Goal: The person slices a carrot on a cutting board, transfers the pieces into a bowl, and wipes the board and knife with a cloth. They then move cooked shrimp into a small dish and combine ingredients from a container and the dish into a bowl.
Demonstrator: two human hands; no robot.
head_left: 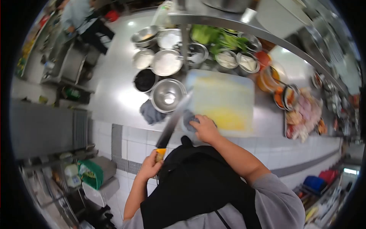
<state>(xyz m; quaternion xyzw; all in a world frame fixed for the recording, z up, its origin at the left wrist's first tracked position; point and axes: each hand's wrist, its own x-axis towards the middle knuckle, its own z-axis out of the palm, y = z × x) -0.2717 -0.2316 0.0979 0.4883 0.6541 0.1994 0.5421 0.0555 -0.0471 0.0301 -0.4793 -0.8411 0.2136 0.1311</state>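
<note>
My left hand [150, 166] is closed around the yellow handle of a long knife [170, 130], below the table's front edge. The blade points up and away, its tip beside the cutting board [225, 86]. A dark grey cloth [188, 119] lies at the board's near left corner. On that cloth rests my right hand [206, 129], its fingers bent over it. Yellow stains mark the pale board. To its left sits a steel bowl [160, 100] with a second grey cloth [151, 113] next to it.
Several bowls of white contents [166, 63] and one of black food [145, 81] stand at the back left. Leafy greens [221, 36] lie under a steel shelf [244, 19]. Orange containers [267, 79] and a tray of raw meat [303, 114] are on the right. Another person [82, 19] stands far left.
</note>
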